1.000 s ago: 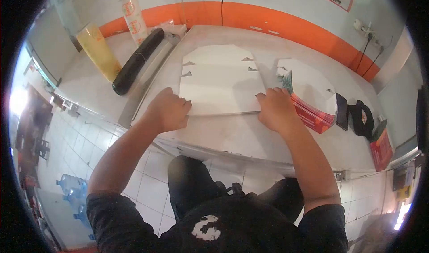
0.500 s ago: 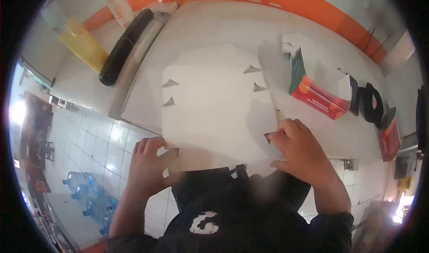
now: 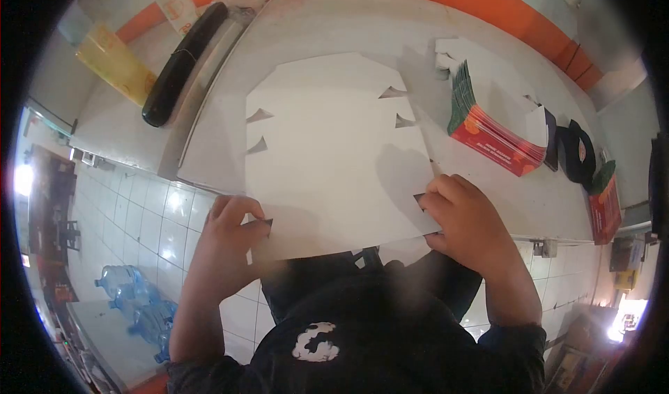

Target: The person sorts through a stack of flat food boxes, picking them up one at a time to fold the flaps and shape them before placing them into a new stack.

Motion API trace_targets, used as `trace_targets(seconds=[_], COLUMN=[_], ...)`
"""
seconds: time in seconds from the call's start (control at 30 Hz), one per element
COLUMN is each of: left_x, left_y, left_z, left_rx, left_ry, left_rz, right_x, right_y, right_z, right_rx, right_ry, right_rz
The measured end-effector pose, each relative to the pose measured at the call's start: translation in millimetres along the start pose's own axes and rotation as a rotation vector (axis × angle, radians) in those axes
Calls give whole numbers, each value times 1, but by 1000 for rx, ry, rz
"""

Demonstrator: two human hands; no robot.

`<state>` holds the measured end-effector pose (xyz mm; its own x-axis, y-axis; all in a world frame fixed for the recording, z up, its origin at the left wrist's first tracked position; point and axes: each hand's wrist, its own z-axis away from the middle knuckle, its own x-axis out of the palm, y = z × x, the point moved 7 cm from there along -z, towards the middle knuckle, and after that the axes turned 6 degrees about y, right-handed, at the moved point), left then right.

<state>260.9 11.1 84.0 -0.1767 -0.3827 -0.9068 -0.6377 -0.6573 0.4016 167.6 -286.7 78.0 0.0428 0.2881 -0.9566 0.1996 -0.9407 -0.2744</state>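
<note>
A large white die-cut card sheet point(image 3: 327, 157) with cut corners and small triangular notches along both sides lies on the table, its near edge overhanging toward my body. My left hand point(image 3: 226, 244) holds the near left corner, fingers curled at a notch and thumb low by the edge. At the near right side, my right hand point(image 3: 463, 220) pinches the sheet, fingertips beside another notch and thumb at the near edge.
A stack of red and green printed cards point(image 3: 495, 143) stands on the white table point(image 3: 306, 21) at right, near a black round item point(image 3: 577, 153). A long black roll point(image 3: 185, 66) and a yellow container point(image 3: 115, 63) lie at left. Blue water bottles point(image 3: 139, 300) stand below left.
My right thumb has come in from just off the sheet to its near edge. The sheet and both hands appear slightly higher in view, along with the surroundings.
</note>
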Motion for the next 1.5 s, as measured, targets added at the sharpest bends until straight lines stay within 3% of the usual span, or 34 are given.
trace_targets(seconds=[0.13,0.23,0.3,0.37,0.53,0.63,0.77,0.87,0.93,1.1,1.23,1.33,1.43,1.5], left_x=[-4,-3,-1,-6,-13,-12,-7,18,17,13,22,32,30,30], left_y=[-12,-18,-27,-30,-28,-18,29,27,21,15,-5,-16,-16,0], left_z=[-7,-22,-31,-36,-41,-37,-41,-63,-75,-117,-156,-173,-174,-162], left_rx=[70,96,111,105,148,-23,269,188,273,271,158,179,58,208], left_ry=[31,67,55,37,-35,-51,194,-91,-107,-378,-660,-615,-387,-96], left_rz=[5,-48,7,52,36,-130,-192,-206,-226,-180,-42,-34,-259,-427], right_x=[-6,-14,-21,-14,26,29,25,13,10,9,4,15,12,11], right_y=[-3,-6,-27,-46,-66,-73,-74,-73,-67,-49,-33,-14,-4,2], right_z=[-4,-16,-29,-43,-70,-73,-83,-91,-99,-127,-165,-190,-204,-208], right_rx=[34,80,-116,-250,-314,-291,-248,-292,-267,-134,-66,-91,120,191], right_ry=[-14,107,293,325,152,66,-32,-83,-110,-421,-635,-646,-575,-530], right_rz=[35,94,155,148,151,202,179,142,97,4,-60,42,268,306])
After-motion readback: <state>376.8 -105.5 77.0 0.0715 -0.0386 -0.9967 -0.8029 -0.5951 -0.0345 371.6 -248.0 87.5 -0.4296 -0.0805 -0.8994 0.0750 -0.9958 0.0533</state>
